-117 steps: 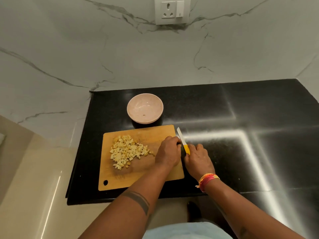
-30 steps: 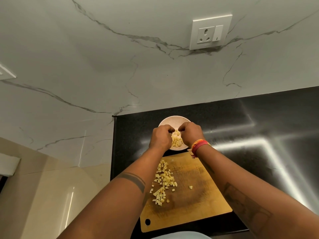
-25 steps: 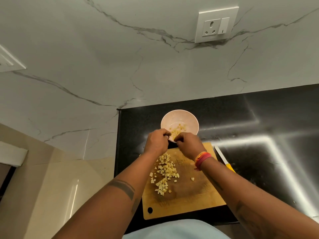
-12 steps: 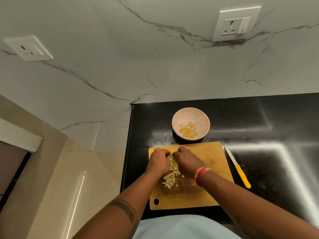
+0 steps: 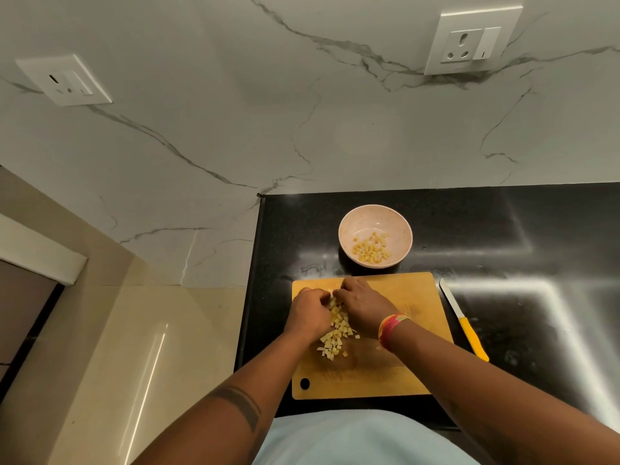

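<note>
So both my hands are down on the board point(image 5: 402, 297) here, left hand point(image 5: 310, 315) and right hand point(image 5: 364, 308) cupped in toward each other with the cubes point(image 5: 335, 333) squeezed between them. My fingers are curled round the far end of the pile and my fingertips nearly meet up top. The cubes are small and pale yellow, and they sit on the left half of the board. The pile is a narrow strip whose long axis runs from near the far edge back toward me, leaning a touch left at the near end, where a few loose ones trail out past my wrists. The board lies long side across, with its hanging hole at the near left corner. Just beyond its far edge sits the bowl point(image 5: 375, 216), pinkish and upright, with a small heap point(image 5: 370, 250) of the same stuff in the bottom. The knife point(image 5: 464, 322) is flat on the counter point(image 5: 536, 229) just right of the board, apart from both hands. It lies roughly along the board's right edge, blade tip pointing away from me and yellow handle toward me and slightly right. Striped band point(image 5: 391, 327) on my right wrist. Marble wall point(image 5: 235, 129) behind, with a socket point(image 5: 473, 40) up right and a second socket point(image 5: 63, 80) up left.
</note>
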`<state>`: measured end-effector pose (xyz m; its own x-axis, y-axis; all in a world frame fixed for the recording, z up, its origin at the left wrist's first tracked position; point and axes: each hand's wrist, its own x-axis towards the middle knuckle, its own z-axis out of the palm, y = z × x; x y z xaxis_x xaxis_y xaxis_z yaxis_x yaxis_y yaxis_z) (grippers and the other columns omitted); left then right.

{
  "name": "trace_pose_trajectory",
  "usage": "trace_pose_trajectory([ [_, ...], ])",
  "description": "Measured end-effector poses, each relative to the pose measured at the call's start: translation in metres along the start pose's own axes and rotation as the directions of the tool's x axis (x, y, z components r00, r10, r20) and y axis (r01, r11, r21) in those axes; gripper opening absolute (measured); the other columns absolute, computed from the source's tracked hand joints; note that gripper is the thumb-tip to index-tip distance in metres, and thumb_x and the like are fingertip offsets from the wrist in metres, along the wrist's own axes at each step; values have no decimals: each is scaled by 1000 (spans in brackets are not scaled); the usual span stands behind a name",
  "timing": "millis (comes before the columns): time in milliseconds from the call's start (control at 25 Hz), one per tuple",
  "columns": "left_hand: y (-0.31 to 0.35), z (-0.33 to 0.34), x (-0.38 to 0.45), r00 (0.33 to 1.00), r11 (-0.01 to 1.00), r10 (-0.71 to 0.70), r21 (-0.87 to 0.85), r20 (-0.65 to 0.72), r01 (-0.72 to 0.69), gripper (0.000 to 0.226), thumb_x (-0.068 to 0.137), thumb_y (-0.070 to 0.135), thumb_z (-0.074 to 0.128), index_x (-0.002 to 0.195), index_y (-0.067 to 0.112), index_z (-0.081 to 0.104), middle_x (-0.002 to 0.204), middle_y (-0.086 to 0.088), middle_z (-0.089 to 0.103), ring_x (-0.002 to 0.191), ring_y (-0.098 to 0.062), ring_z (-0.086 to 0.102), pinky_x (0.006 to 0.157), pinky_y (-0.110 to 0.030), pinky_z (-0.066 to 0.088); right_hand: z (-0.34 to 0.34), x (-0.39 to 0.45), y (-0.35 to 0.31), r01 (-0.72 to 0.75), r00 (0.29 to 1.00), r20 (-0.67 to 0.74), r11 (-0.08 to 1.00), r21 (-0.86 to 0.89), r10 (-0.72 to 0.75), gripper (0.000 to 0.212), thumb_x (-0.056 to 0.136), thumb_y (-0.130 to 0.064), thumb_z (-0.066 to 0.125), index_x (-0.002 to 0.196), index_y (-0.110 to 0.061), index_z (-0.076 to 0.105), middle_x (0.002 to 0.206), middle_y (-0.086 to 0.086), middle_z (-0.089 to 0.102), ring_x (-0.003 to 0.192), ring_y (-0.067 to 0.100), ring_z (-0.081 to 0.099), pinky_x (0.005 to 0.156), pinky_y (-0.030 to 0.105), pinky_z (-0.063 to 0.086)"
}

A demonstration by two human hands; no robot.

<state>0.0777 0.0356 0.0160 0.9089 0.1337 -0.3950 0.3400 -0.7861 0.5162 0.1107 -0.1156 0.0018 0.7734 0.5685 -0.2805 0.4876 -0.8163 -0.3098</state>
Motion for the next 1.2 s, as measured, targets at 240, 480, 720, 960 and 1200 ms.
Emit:
trace_pose_trajectory([
  [240, -12, 7, -13, 992, 998, 39, -47, -123, -45, 38, 97, 6, 56, 129, 23, 68, 131, 4, 57, 116, -14, 55, 93, -25, 50, 4, -35, 30, -238, 963, -86, 953, 186, 257, 53, 94, -4, 61, 145, -16, 54, 131, 7, 54, 115, 27, 57, 99, 36, 53],
  [480, -18, 16, -16, 982, 983, -157, -112, -102, 145, 37, 93, 12, 69, 129, 20, 66, 131, -1, 56, 109, -15, 56, 79, -16, 42, 12, -35, 13, -370, 922, -5, 884, 286, 388, 44, 96, -7, 58, 140, -14, 53, 133, 13, 49, 113, 33, 58, 98, 39, 51],
  [720, -7, 9, -17, 992, 971, -68, -234, -103, 42, 41, 95, -2, 55, 126, 18, 70, 122, 3, 67, 112, -12, 62, 88, -19, 48, -2, -29, 10, -368, 905, -60, 848, 382, 420, 45, 95, -4, 62, 137, -16, 60, 130, 8, 58, 114, 24, 61, 98, 34, 52],
  [960, -21, 11, -21, 991, 980, -124, -162, -42, 116, 33, 94, 4, 60, 121, 19, 71, 120, 1, 65, 107, -14, 63, 83, -21, 51, 10, -38, 14, -421, 904, 99, 826, 375, 416, 41, 96, -14, 66, 135, -18, 57, 130, 10, 61, 113, 26, 61, 97, 35, 52],
  [1200, -25, 4, -18, 990, 955, -140, -267, -34, 126, 33, 94, 0, 59, 116, 20, 73, 108, 7, 69, 100, -9, 65, 92, -28, 56, 4, -53, -10, -69, 991, -103, 982, 176, 88, 42, 94, -26, 71, 134, -26, 57, 127, 2, 54, 110, 20, 55, 91, 33, 54],
])
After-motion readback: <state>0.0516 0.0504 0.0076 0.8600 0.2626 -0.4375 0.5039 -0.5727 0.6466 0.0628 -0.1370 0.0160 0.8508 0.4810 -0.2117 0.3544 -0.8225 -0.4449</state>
